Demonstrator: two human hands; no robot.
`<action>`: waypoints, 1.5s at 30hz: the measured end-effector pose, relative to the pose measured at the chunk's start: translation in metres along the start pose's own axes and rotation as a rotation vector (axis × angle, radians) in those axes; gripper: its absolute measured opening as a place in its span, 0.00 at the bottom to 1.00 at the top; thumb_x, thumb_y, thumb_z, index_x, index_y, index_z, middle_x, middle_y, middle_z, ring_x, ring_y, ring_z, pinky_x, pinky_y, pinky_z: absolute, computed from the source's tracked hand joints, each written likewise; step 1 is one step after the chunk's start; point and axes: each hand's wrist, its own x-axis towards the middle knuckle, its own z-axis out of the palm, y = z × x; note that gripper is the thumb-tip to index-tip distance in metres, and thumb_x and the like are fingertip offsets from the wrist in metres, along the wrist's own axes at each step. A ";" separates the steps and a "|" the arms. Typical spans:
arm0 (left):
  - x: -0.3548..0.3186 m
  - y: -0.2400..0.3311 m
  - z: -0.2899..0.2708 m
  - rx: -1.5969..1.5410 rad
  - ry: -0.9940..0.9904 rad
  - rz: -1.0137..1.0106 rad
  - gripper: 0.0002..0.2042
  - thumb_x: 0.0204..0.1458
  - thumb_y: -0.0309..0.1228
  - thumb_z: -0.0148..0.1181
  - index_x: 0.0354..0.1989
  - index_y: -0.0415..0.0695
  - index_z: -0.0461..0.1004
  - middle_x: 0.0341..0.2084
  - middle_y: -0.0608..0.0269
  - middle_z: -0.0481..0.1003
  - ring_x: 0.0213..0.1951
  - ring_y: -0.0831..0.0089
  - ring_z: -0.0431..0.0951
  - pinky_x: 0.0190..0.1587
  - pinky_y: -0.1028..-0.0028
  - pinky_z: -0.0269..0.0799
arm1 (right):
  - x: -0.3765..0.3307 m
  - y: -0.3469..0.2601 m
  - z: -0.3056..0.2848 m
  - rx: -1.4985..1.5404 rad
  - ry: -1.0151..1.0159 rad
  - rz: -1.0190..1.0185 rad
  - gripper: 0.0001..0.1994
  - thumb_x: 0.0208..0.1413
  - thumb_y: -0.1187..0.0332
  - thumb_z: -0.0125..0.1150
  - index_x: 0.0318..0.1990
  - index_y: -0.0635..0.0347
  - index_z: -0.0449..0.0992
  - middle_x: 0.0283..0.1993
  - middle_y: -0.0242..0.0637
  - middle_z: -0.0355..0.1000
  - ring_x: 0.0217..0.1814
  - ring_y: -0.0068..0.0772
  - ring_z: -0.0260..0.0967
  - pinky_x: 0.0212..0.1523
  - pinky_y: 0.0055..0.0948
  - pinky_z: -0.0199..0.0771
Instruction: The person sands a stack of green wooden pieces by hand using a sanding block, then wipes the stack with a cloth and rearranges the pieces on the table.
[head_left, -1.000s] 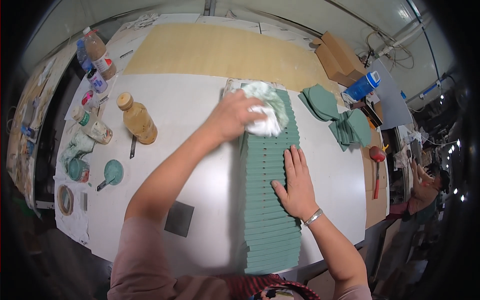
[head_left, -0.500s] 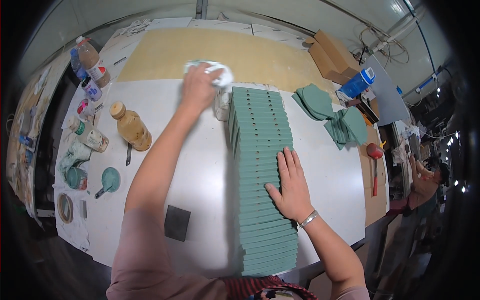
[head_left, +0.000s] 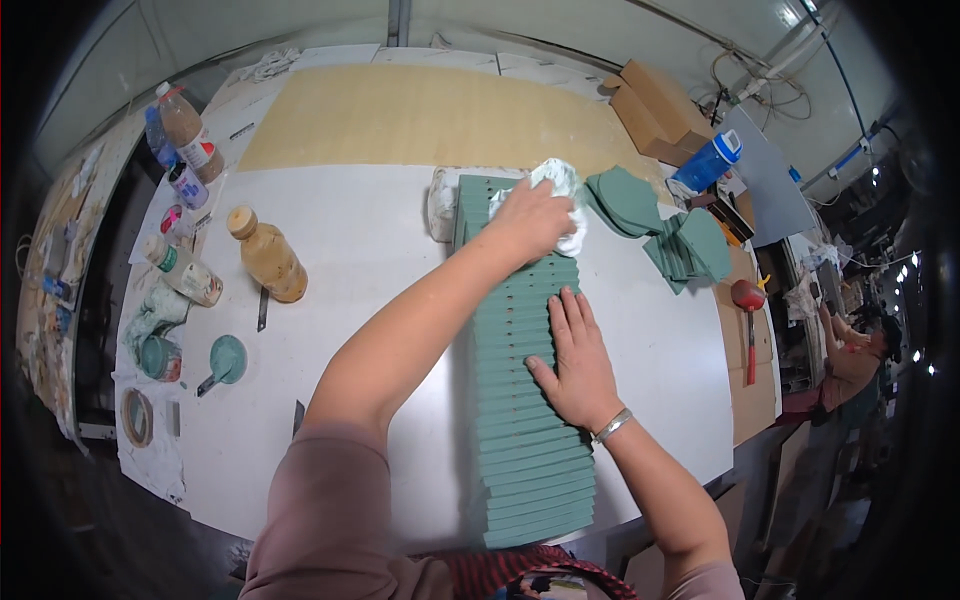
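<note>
A long row of green panels (head_left: 535,440), set closely side by side with small holes along their edges, runs from near my body toward the far side of the white table. My left hand (head_left: 535,222) is closed round a crumpled white cloth (head_left: 560,180) and presses it on the far end of the row. Lower down, my right hand (head_left: 580,365) lies flat on the row's right part, fingers stretched out. A white block-like thing (head_left: 440,205) stands against the row's far left side, partly hidden.
Loose green pieces (head_left: 630,200) lie at the right, near a blue bottle (head_left: 710,160), a cardboard box (head_left: 660,115) and a red mallet (head_left: 748,295). Leftward stand a bottle of tan liquid (head_left: 268,255), a green-stained lid (head_left: 228,360) and a tape roll (head_left: 137,415). Another person (head_left: 860,350) is far right.
My left hand has carried the white cloth rightward from the table beside the row onto its far end. My right hand stays flat in nearly the same spot.
</note>
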 end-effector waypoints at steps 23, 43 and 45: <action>0.019 -0.025 -0.029 0.255 -0.360 -0.273 0.10 0.42 0.34 0.60 0.32 0.52 0.85 0.38 0.68 0.83 0.53 0.60 0.74 0.57 0.56 0.65 | -0.005 0.008 0.003 0.159 0.051 0.048 0.41 0.57 0.50 0.60 0.71 0.64 0.54 0.77 0.50 0.45 0.80 0.52 0.39 0.74 0.52 0.45; 0.045 -0.032 0.007 -0.054 -0.484 -0.554 0.17 0.32 0.39 0.74 0.27 0.40 0.77 0.24 0.50 0.78 0.31 0.56 0.79 0.39 0.63 0.74 | -0.006 0.010 0.005 0.163 0.080 0.054 0.40 0.57 0.49 0.59 0.71 0.64 0.55 0.77 0.48 0.46 0.79 0.50 0.39 0.73 0.53 0.47; 0.044 -0.032 0.008 -0.064 -0.487 -0.548 0.17 0.32 0.38 0.74 0.27 0.40 0.77 0.24 0.50 0.78 0.31 0.56 0.79 0.39 0.63 0.74 | -0.007 0.010 0.005 0.155 0.089 0.047 0.40 0.56 0.50 0.60 0.70 0.65 0.55 0.76 0.50 0.46 0.78 0.53 0.40 0.73 0.51 0.47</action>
